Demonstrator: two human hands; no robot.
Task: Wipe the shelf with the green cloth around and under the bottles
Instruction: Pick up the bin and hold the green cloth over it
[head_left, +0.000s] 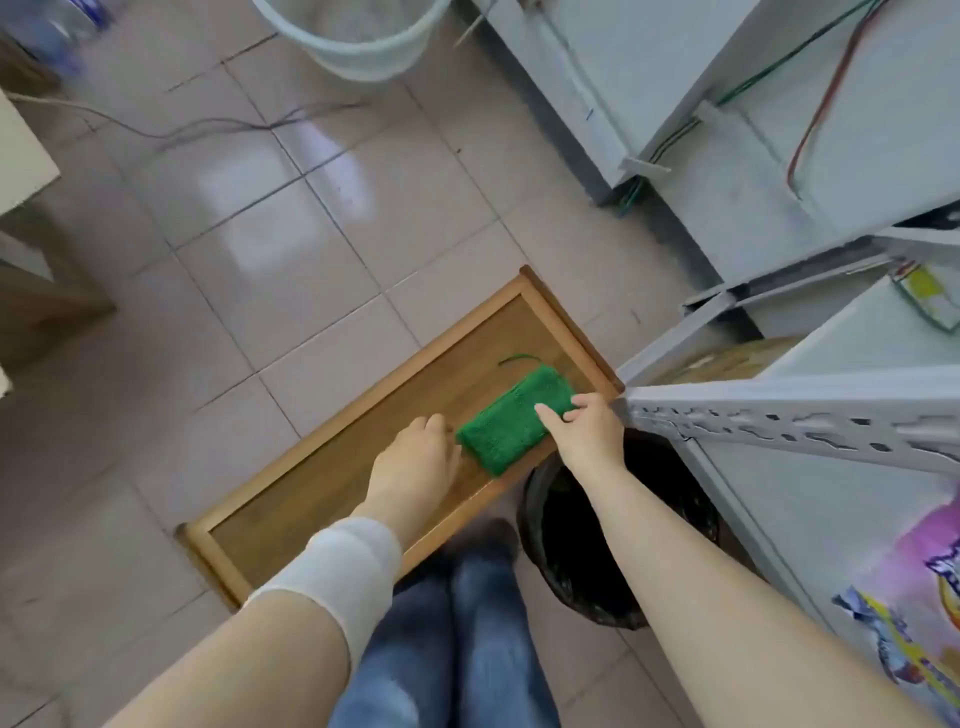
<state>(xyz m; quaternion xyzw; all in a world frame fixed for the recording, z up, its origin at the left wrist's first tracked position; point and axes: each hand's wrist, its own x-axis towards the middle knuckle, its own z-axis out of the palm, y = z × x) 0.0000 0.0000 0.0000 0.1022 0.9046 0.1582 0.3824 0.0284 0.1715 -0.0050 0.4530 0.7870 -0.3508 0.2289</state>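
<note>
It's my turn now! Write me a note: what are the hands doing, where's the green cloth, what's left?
Left hand: at the green cloth's left end, grip unclear.
Right hand: pinches its right end.
Cloth: folded on the wooden tray, beside the metal shelf.
Bottles: not in view.
Done: no wiping yet.
Left: wipe the shelf around and under the bottles.

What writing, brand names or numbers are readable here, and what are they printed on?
Nothing reads clearly.
Pink and purple plastic package: big blue-and-white lettering, blurred and cut off by the frame edge.
Small yellow and green label: too small and blurred.
Green folded cloth: no writing visible.
</note>
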